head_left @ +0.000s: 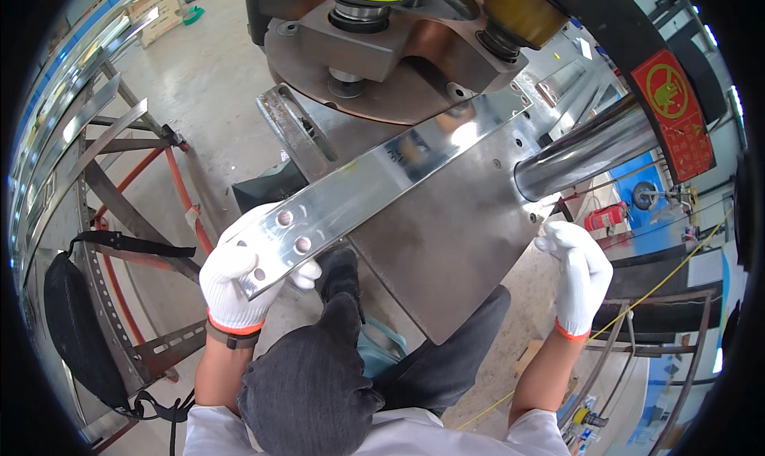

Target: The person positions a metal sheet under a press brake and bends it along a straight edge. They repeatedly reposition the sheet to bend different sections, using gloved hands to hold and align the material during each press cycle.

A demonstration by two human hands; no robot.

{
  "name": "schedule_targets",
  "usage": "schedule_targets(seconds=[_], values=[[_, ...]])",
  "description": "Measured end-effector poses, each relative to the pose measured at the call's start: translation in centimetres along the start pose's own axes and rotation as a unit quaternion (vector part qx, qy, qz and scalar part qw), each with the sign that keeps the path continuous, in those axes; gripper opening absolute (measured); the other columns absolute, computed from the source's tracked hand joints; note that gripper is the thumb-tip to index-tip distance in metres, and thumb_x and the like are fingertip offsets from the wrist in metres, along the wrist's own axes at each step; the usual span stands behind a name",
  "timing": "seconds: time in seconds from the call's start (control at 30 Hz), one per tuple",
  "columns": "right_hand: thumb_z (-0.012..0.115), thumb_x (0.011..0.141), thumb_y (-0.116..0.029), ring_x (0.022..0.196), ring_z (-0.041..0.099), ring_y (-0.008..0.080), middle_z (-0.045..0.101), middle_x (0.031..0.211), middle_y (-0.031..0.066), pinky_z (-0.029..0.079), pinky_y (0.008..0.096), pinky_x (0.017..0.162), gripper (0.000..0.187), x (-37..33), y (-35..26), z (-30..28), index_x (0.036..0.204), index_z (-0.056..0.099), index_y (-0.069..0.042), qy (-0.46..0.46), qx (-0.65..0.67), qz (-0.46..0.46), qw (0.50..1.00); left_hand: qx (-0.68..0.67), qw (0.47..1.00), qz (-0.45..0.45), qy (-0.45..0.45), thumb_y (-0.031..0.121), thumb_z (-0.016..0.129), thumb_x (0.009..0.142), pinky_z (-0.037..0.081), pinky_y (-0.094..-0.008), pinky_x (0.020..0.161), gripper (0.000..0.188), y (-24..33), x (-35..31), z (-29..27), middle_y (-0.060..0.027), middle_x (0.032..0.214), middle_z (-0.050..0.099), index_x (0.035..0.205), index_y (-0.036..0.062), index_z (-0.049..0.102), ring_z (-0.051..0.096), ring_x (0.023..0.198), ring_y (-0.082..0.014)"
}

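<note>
A long, shiny flat metal bar lies slantwise across the steel machine table, its far part passing beside the round tool turret. Several round holes show, three of them in the near end. My left hand, in a white knit glove with an orange cuff, grips that near end, thumb on top and fingers underneath. Off the table's right edge, my right hand, gloved alike, is held with its fingers curled in; whatever may be inside them is hidden. A slotted steel block sits beyond the bar.
Metal strips rest on a rack at the left, with a black bag hanging there. A thick polished column rises at the table's right, below a red warning sign. A red fire extinguisher stands farther right.
</note>
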State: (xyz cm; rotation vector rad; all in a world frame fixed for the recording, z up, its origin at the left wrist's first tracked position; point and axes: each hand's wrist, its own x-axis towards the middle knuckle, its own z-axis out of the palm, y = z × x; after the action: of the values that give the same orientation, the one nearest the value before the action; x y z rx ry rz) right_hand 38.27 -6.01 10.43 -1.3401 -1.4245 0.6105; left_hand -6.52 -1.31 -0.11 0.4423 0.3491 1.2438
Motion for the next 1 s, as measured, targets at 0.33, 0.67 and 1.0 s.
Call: schedule_targets(seconds=[0.33,0.67,1.0], values=[[0.061,0.111,0.002,0.117,0.082,0.0295,0.079,0.139,0.0204,0.064,0.0398,0.104,0.032,0.5,-0.3,1.0,0.137,0.078,0.008,-0.060,0.026,0.016,0.998,0.023,0.990,0.065,0.123,0.018,0.072,0.079,0.073,-0.0632,0.064,0.083,0.0,-4.7,-0.1,-0.0240,0.128,0.063,0.151,-0.0209,0.055,0.074,0.107,-0.0475],[0.063,0.110,-0.002,0.118,0.082,0.0307,0.078,0.140,0.0213,0.063,0.0414,0.104,0.029,0.1,0.0,0.3,0.132,0.079,0.009,-0.059,0.045,0.003,0.997,0.044,0.997,0.008,0.058,0.021,0.078,0.085,0.073,-0.0626,0.085,0.085,-0.4,-1.7,5.2,-0.0337,0.133,0.068,0.156,-0.0170,0.053,0.078,0.111,-0.0544],[0.063,0.109,-0.003,0.115,0.081,0.0286,0.080,0.134,0.0202,0.062,0.0404,0.103,0.029,-0.5,-0.1,-1.1,0.129,0.080,0.009,-0.039,0.039,-0.007,0.998,0.059,0.993,-0.076,-0.067,0.020,0.072,0.103,0.064,-0.0567,0.112,0.064,-2.3,6.4,13.0,-0.0281,0.140,0.071,0.157,-0.0083,0.054,0.075,0.131,-0.0494]])
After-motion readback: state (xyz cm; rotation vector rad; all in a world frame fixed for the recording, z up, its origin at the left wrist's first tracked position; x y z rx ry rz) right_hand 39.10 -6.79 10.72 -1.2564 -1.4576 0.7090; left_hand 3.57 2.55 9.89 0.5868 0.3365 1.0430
